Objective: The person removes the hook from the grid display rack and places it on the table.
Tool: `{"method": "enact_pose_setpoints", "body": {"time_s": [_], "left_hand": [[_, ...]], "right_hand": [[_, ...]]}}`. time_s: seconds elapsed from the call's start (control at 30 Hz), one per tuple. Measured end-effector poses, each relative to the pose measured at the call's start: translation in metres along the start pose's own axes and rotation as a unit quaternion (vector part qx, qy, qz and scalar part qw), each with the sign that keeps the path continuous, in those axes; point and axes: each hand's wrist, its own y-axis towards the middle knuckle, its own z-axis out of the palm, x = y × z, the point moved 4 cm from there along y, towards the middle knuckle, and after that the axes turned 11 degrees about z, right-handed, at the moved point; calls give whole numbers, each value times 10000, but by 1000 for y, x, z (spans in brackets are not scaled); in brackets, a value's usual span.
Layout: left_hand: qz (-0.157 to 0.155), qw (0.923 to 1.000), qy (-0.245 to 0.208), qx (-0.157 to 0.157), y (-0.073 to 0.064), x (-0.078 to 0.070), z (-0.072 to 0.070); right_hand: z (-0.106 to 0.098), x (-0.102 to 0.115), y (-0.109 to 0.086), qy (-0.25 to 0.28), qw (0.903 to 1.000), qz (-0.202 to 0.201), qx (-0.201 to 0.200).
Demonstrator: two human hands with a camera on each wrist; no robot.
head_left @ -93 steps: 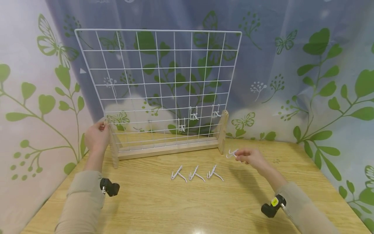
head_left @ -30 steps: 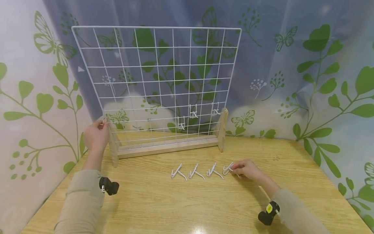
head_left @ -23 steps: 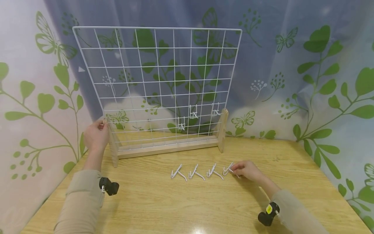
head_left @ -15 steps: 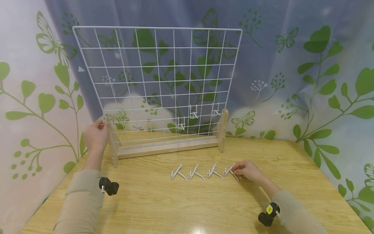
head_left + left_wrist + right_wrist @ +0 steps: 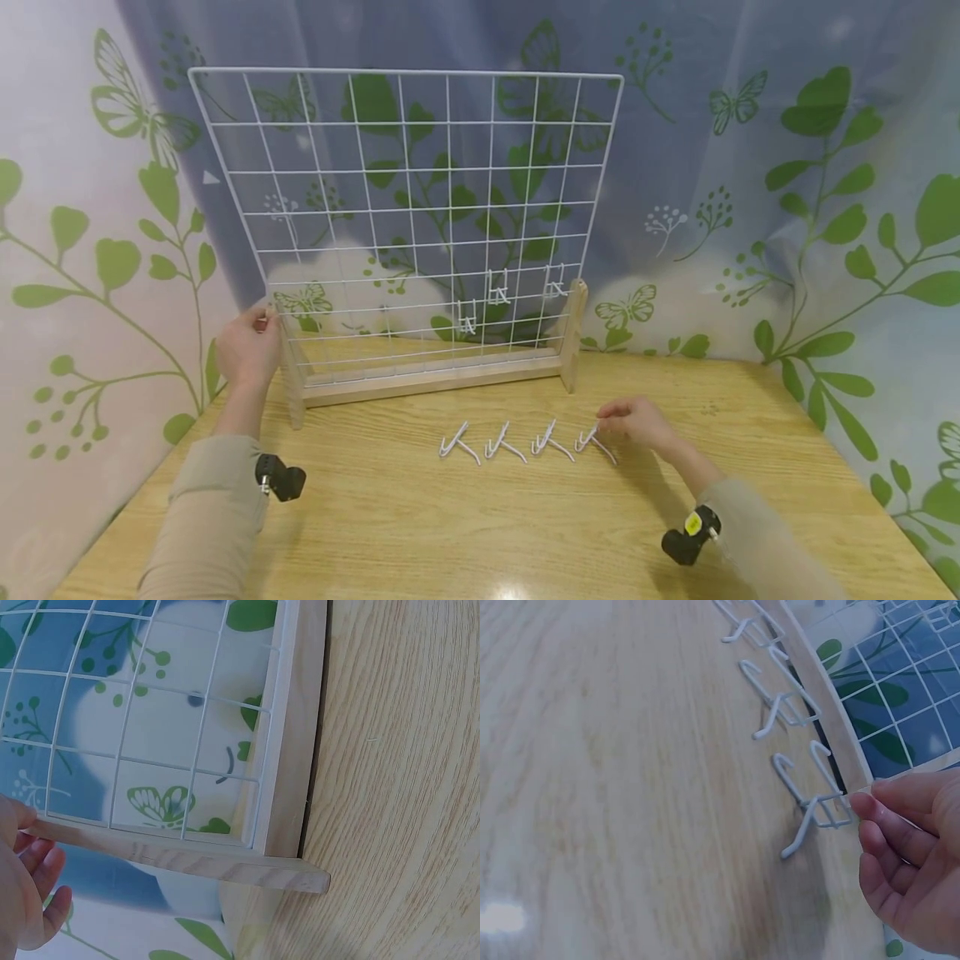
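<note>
A white wire grid panel (image 5: 405, 72) stands in a wooden base (image 5: 431, 387) on the table. My left hand (image 5: 247, 346) pinches the top of the base's left wooden upright (image 5: 225, 868) between thumb and fingers. Several white wire hooks lie in a row in front of the base. Right beside the rightmost hook (image 5: 810, 801) is my right hand (image 5: 639, 423), its fingers loosely bent with nothing between them. Three more hooks hang on the lower right of the grid: a left one (image 5: 467, 326), a middle one (image 5: 498, 295) and a right one (image 5: 555, 288).
The wood-grain table (image 5: 420, 533) extends under everything. Behind and at both sides hangs a curtain (image 5: 697, 50) printed with green leaves and butterflies. A small black camera (image 5: 281, 477) is on the left sleeve and another camera (image 5: 690, 537) on the right.
My right hand brought a hook down from near the right upright to the row's right end, then let it go and drew slightly back. My left hand stayed on the upright.
</note>
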Motion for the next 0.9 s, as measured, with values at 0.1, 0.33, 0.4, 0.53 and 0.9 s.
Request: {"method": "enact_pose_setpoints", "body": {"time_s": [0.1, 0.33, 0.4, 0.53, 0.9], "left_hand": [[-16, 10000, -22, -5, 0, 0, 0], [-41, 10000, -58, -46, 1, 0, 0], [-47, 10000, -65, -59, 1, 0, -1], [-44, 10000, -58, -47, 0, 1, 0], [-42, 9999, -96, -19, 0, 1, 1]], "right_hand": [[-4, 5, 2, 12, 10000, -23, -6], [-17, 19, 8, -121, 9998, -123, -91], [-20, 23, 10, -106, 9998, -130, -119], [-27, 32, 12, -119, 9996, -130, -221], [-38, 54, 13, -260, 9985, -270, -387]]}}
